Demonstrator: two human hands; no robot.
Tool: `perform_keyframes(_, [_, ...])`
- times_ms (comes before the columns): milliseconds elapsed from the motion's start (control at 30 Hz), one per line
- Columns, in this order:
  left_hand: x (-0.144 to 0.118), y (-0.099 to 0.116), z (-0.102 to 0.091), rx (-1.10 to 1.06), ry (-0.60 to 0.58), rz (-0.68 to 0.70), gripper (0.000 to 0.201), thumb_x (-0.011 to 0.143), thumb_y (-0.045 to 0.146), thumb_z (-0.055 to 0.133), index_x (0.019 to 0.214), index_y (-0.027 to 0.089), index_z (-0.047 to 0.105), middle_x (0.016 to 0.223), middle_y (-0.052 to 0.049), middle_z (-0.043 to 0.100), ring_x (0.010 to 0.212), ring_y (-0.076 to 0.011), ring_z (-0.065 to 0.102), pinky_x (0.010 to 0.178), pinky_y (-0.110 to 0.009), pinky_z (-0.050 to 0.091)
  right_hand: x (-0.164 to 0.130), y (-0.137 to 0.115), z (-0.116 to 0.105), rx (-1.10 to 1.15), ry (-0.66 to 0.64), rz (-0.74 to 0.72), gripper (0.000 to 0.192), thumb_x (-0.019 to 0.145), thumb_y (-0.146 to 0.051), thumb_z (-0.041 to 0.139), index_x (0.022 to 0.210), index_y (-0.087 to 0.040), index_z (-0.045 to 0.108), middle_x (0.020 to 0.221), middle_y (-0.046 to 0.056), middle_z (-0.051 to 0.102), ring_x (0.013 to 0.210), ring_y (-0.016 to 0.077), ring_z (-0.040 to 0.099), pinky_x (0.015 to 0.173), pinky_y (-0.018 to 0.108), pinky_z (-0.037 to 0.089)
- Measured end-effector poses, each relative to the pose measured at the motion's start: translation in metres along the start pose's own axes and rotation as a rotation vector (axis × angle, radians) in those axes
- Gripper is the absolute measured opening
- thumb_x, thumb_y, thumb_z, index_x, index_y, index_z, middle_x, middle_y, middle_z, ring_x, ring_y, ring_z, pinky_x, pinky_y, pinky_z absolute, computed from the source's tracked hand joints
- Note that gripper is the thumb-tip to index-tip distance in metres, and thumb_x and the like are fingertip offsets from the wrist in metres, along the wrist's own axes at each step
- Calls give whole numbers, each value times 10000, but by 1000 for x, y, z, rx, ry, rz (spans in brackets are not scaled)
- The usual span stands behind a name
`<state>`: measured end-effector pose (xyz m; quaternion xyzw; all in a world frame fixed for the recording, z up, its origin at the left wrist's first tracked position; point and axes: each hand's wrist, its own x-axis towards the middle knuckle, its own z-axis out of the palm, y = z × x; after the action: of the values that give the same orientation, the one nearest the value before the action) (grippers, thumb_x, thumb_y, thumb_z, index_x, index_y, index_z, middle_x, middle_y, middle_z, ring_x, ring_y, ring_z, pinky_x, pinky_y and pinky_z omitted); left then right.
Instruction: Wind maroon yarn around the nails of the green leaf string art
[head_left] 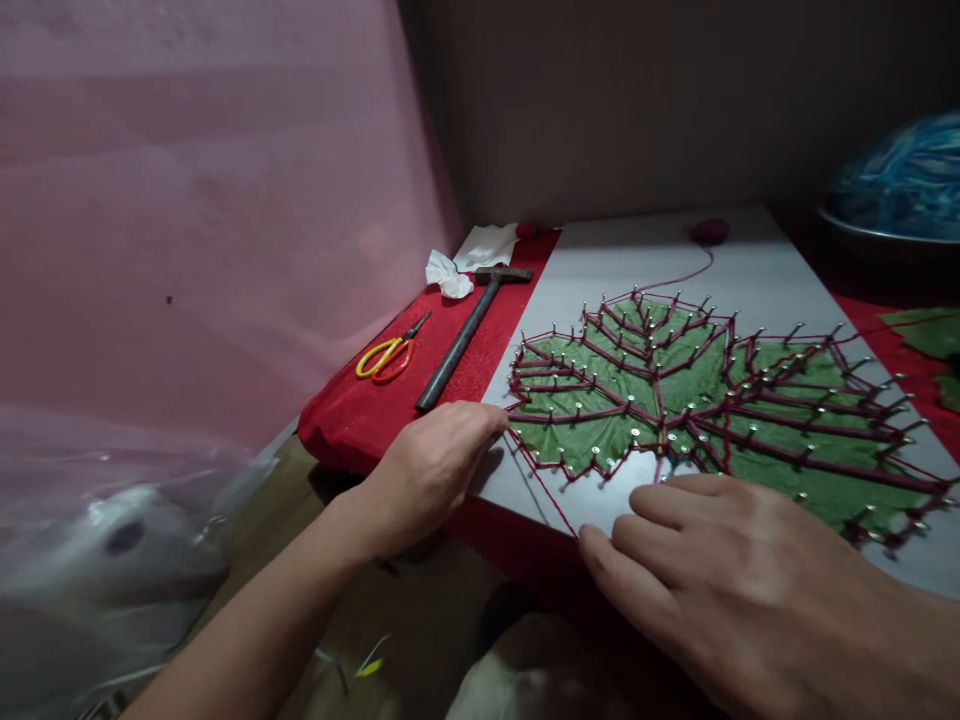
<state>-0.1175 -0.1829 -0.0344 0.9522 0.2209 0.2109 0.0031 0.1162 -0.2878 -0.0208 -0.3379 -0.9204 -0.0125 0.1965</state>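
A white board (742,270) lies on a red cloth. A large green leaf (697,380) is pinned to it by many small nails, with dark red yarn (660,395) wound between them. My left hand (431,465) rests at the board's left edge, its fingertips pinching the yarn at a nail on the leaf's left tip. My right hand (727,580) lies flat on the board's near edge, fingers spread, just below the leaf. A strand of yarn runs from the leaf to a small yarn ball (707,232) at the far edge.
On the red cloth (360,415) to the left lie a hammer (469,335), yellow-and-red scissors (390,355) and crumpled white tissue (450,275). A pink curtain hangs at left, a clear plastic bag (112,540) below it. A blue patterned bowl (900,190) and more leaves (930,335) sit at right.
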Motion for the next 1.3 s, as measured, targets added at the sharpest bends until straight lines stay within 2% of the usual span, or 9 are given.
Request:
perform_keyframes(300, [9,0,8,-130,73,-75,157,914,226,519,894,145,651,881,-62,625,833,-134,572,755,-256,487,2,-3,1,15,-27,43,154,748,-76,477,681,-190,557,605,13,578,508,145,450,477,299,282])
perform_keyframes(467, [7,-1,14,-128,107,-78,177,911,219,523,822,150,659,872,-52,605,818,-133,540,735,-251,462,16,-6,2,77,-4,70,212,773,-49,448,712,-188,595,695,20,609,557,141,472,481,274,314])
perform_keyframes(567, [8,-2,15,-122,101,-71,205,922,222,500,811,145,654,858,-52,589,805,-135,525,719,-251,453,25,-2,1,229,23,124,231,815,-69,448,716,-195,615,796,33,631,660,136,539,527,239,379])
perform_keyframes(700, [9,-2,16,-120,97,-68,236,934,232,475,801,131,642,834,-59,581,792,-140,512,710,-258,454,31,3,-10,557,-128,186,259,867,-79,435,757,-202,635,931,32,645,820,121,591,662,203,455])
perform_keyframes(800, [8,-2,15,-128,96,-70,229,936,215,466,816,126,640,848,-67,594,800,-144,521,717,-264,460,33,5,-18,780,-243,317,256,887,-90,433,757,-218,612,823,-9,624,722,101,565,626,191,452])
perform_keyframes(867, [8,-2,15,-145,98,-73,222,939,194,452,847,126,642,859,-70,601,808,-145,531,720,-265,465,35,7,-22,856,-266,390,232,897,-125,440,762,-223,601,762,-24,601,675,101,542,596,195,443])
perform_keyframes(1033, [7,-1,15,-165,110,-71,219,934,182,458,868,123,659,856,-74,619,816,-154,549,727,-276,472,44,14,-26,839,-221,476,232,917,-266,453,753,-217,610,725,-23,587,666,103,536,587,197,440])
perform_keyframes(1300, [6,0,18,-85,125,-51,227,930,200,465,912,113,674,892,-92,635,830,-174,551,752,-316,468,42,14,-26,711,-198,487,318,929,-354,406,754,-214,631,689,-12,581,608,107,497,542,221,412])
